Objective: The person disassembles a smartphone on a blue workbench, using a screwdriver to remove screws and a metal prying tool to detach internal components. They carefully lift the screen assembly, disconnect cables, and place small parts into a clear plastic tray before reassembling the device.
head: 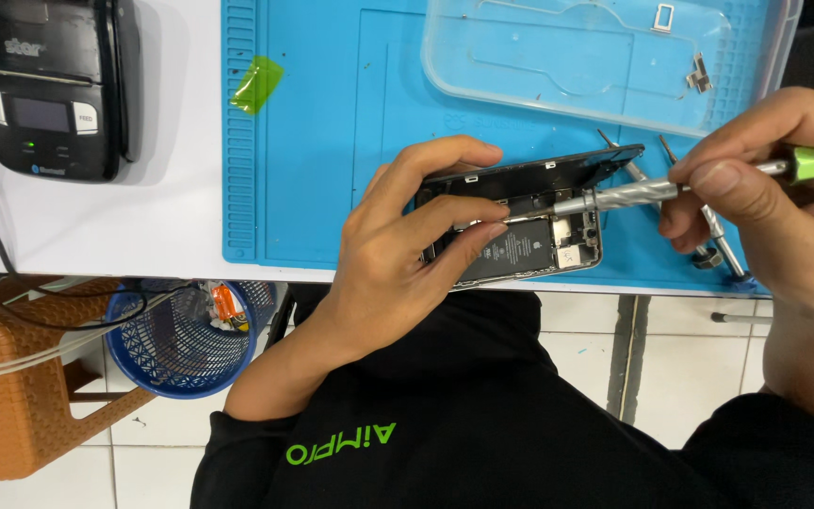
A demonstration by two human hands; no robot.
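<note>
Nearest the body, the left hand (407,250) clamps an opened smartphone (529,240) at the front edge of the blue work mat (303,170), thumb and fingers curled around the case and the fingertips pressed on the dark battery; the lifted screen panel (558,170) stands tilted just behind those fingers. The right hand (774,188) pinches a silver precision screwdriver (633,193) with a green cap, its tip lying inside the phone right beside the left fingertips. The likeliest slip, to my eye, is the tip skating off a tiny screw and jabbing the battery or a fingertip, since both sit so close to it; the propped screen could also strain its cable if the left grip loosens, and the phone rests near the mat's edge, so a push could send it off. Under the right hand lie other metal tools (718,245), partly hidden. Beyond both hands, a clear plastic tray (482,75) holds a few small metal parts, one a little frame, another a bracket. Left of the left hand, below the table, a blue mesh bin (181,368) holds some scraps, one orange.
</note>
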